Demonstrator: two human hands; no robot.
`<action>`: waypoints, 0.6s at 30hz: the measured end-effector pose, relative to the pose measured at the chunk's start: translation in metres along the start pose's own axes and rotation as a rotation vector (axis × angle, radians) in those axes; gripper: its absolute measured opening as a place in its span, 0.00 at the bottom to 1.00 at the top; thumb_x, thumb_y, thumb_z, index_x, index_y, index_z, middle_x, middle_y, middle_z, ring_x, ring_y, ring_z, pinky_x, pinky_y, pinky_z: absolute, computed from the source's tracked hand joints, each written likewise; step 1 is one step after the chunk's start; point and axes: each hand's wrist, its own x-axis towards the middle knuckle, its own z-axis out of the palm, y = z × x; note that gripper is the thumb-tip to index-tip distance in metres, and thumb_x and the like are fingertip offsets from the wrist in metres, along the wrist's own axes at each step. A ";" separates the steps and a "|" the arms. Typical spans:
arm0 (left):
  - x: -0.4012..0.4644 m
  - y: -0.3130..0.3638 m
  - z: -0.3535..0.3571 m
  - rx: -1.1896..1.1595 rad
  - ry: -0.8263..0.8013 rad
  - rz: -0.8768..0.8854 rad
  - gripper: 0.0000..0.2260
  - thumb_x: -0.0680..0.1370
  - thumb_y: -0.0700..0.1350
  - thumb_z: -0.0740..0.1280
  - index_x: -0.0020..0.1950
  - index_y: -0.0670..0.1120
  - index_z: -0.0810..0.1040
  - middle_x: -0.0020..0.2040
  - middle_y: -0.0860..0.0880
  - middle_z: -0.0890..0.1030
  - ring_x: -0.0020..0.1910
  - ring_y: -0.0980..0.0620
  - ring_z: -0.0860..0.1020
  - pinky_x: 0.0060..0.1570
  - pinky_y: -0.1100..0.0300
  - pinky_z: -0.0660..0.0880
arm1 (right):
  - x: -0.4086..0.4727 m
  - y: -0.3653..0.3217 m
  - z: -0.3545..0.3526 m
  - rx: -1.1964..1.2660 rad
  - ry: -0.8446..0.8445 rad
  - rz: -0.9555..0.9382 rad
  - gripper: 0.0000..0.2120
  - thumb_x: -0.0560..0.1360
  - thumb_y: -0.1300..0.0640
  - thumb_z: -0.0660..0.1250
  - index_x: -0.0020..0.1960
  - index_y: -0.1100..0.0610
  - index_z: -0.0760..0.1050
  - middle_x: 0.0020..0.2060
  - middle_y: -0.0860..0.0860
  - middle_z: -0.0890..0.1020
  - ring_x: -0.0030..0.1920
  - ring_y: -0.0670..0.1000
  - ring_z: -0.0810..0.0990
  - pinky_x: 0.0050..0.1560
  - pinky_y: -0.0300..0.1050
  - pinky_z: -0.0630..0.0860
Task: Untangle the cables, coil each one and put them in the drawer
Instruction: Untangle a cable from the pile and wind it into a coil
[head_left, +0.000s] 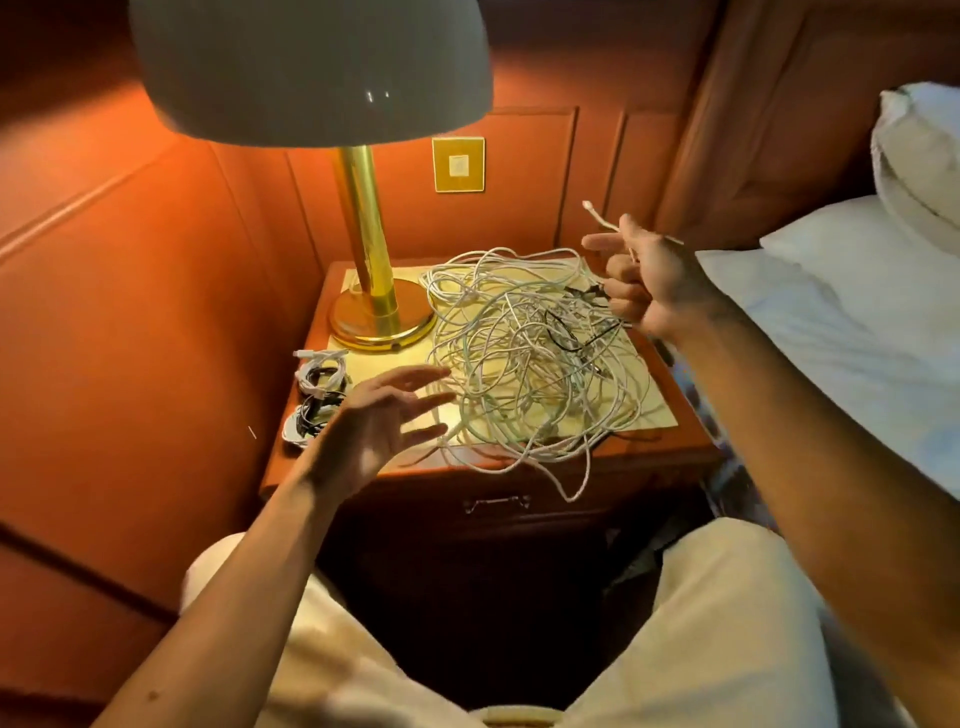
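Observation:
A big tangle of white cables (524, 353), with a few thin black ones mixed in, covers the right half of the nightstand top (384, 364). One loop hangs over the front edge. My right hand (644, 280) is raised above the tangle's right side and holds the end of a white cable (597, 215), its plug sticking up past my fingers. My left hand (384, 415) hovers at the tangle's left edge with fingers spread and straight, holding nothing. Two small coiled cable bundles (317, 397) lie at the nightstand's left edge. The drawer (496, 506) below is closed.
A brass lamp (371, 296) with a wide white shade stands at the back left of the nightstand. Padded orange wall panels surround it on the left and behind. A bed with white pillows (841, 312) lies to the right. My knees are below the drawer.

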 end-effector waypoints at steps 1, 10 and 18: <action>-0.003 0.001 0.002 0.077 0.043 0.033 0.18 0.72 0.40 0.64 0.61 0.42 0.77 0.64 0.45 0.80 0.65 0.43 0.77 0.63 0.43 0.74 | -0.015 0.001 -0.005 -0.117 -0.113 -0.004 0.22 0.84 0.44 0.52 0.54 0.59 0.78 0.23 0.45 0.56 0.21 0.44 0.53 0.21 0.36 0.51; -0.048 -0.008 0.057 0.373 -0.152 0.016 0.16 0.81 0.51 0.61 0.66 0.48 0.77 0.60 0.48 0.82 0.58 0.49 0.81 0.54 0.55 0.79 | -0.108 0.065 -0.019 -0.401 -0.875 0.114 0.11 0.77 0.51 0.70 0.54 0.58 0.82 0.26 0.49 0.67 0.23 0.45 0.60 0.21 0.38 0.56; -0.063 -0.054 0.067 0.236 -0.304 -0.150 0.13 0.82 0.46 0.60 0.44 0.43 0.79 0.28 0.49 0.69 0.28 0.51 0.69 0.45 0.47 0.72 | -0.117 0.113 0.007 -0.512 -0.455 -0.078 0.11 0.80 0.59 0.65 0.61 0.60 0.76 0.25 0.49 0.64 0.23 0.44 0.60 0.22 0.36 0.56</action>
